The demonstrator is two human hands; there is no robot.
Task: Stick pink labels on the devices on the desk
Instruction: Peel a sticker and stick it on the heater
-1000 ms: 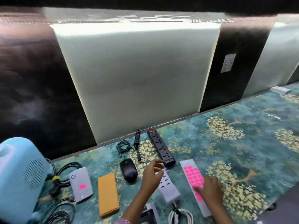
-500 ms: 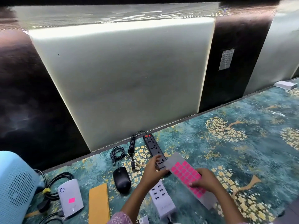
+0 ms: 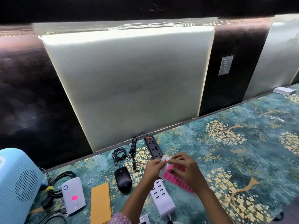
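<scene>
A sheet of pink labels (image 3: pixel 174 177) is held up above the desk between both hands. My left hand (image 3: pixel 152 168) pinches its far white end. My right hand (image 3: pixel 186 171) lies over the sheet with fingers curled on its upper part. Below them lies a white multi-port USB charger (image 3: pixel 162 197). A black mouse (image 3: pixel 123 178) sits to the left, and a black power strip (image 3: pixel 153 147) lies behind the hands. A white device (image 3: pixel 72 195) at the left carries one pink label (image 3: pixel 74 198). An orange flat case (image 3: pixel 100 203) lies between that device and the mouse.
A light blue perforated appliance (image 3: pixel 15 183) stands at the far left with black cables (image 3: pixel 59 180) beside it. Coiled cables (image 3: pixel 120 155) lie near the wall panels. The desk has a teal cloth with gold tree patterns (image 3: pixel 234 143). A white box (image 3: pixel 285 91) sits far right.
The label sheet was lying on the desk under my right hand; both hands have lifted it. My left hand left the charger and took the sheet's far end.
</scene>
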